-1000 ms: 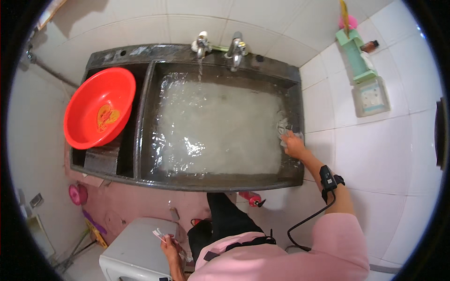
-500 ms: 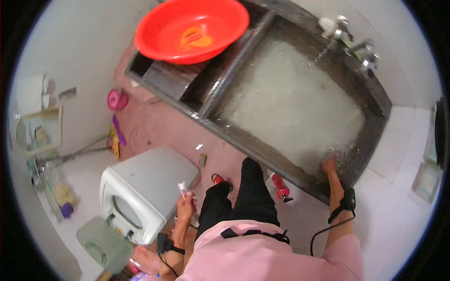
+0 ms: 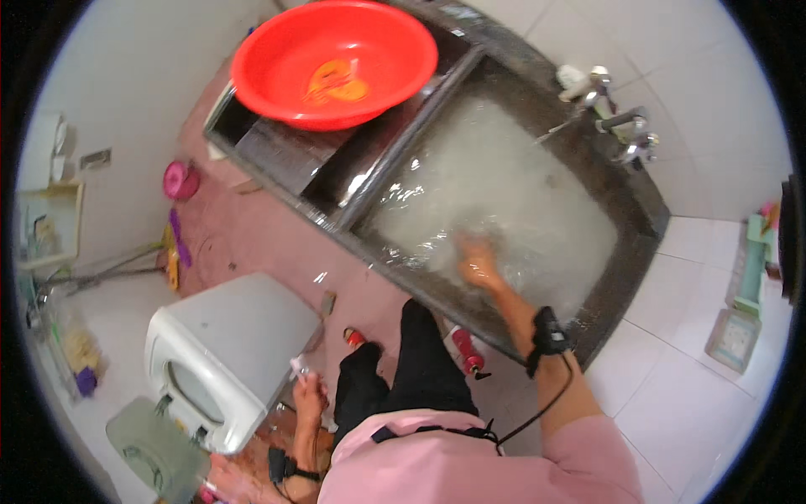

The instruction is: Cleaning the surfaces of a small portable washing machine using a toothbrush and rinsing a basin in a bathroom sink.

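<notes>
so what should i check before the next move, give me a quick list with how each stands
- Left hand has hold of the small pale item: ok
- Right hand out of the cloudy water: not ok, fingers dipped in
- Right hand empty: cannot tell, water blurs the fingers
- Left tap off: not ok, water streaming
- Right wrist's black device above water: ok

Sink (image 3: 411,139): ahead of the person (image 3: 403,458), in two compartments.
Basin (image 3: 390,50): on the left compartment (image 3: 285,155).
Taps (image 3: 594,81): at the right compartment's (image 3: 634,220) far edge.
Right hand (image 3: 478,260): in the right compartment's water (image 3: 546,227).
Washing machine (image 3: 243,323): left of the person's legs (image 3: 437,361).
Left hand (image 3: 310,396): between machine and legs.
Pump bottle (image 3: 467,349): on floor (image 3: 260,223), right of legs.
</notes>
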A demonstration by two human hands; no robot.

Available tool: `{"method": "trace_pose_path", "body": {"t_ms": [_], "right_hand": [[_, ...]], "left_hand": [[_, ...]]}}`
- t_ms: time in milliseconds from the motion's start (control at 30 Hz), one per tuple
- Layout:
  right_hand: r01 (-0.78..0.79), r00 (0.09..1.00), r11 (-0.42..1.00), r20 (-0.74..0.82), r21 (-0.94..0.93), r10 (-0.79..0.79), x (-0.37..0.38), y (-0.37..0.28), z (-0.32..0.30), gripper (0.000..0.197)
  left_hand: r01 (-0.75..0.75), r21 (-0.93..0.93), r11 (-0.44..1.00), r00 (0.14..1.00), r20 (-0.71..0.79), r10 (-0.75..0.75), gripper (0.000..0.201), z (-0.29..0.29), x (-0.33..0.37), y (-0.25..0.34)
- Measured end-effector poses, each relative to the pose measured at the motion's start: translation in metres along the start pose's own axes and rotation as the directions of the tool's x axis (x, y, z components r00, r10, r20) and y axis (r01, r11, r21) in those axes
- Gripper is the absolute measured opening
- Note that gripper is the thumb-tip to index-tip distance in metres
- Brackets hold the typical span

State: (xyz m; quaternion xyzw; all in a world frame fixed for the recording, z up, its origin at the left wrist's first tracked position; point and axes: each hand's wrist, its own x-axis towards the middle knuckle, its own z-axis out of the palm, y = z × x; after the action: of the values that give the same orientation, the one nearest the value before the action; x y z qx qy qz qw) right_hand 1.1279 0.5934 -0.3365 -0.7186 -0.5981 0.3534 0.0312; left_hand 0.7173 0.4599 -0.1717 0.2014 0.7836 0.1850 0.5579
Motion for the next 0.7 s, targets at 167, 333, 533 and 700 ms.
{"method": "trace_pose_path", "body": {"t_ms": [167, 333, 533, 700], "right_hand": [[0.054, 0.999, 0.998, 0.004, -0.027, -0.054, 0.057, -0.053, -0.016, 0.070], [-0.002, 0.985, 0.981, 0.170, -0.195, 0.036, 0.104, -0.068, -0.067, 0.070], [0.023, 0.999, 0.897, 0.037, -0.442, -0.008, 0.157, -0.021, -0.131, 0.067], [-0.037, 0.980, 0.957, 0.175, -0.289, 0.091, 0.154, -0.003, -0.172, 0.055]], "left_hand": [[0.009, -0.059, 0.998, 1.000, 0.006, -0.009, 0.026, 0.001, -0.006, 0.003], [-0.014, -0.073, 0.997, 1.000, -0.004, 0.014, 0.024, 0.007, -0.007, 0.008], [0.031, -0.050, 0.998, 0.996, -0.078, -0.034, 0.023, 0.002, 0.005, -0.012], [0.060, -0.037, 0.998, 0.976, -0.209, -0.066, 0.023, 0.007, -0.013, -0.011]]}}
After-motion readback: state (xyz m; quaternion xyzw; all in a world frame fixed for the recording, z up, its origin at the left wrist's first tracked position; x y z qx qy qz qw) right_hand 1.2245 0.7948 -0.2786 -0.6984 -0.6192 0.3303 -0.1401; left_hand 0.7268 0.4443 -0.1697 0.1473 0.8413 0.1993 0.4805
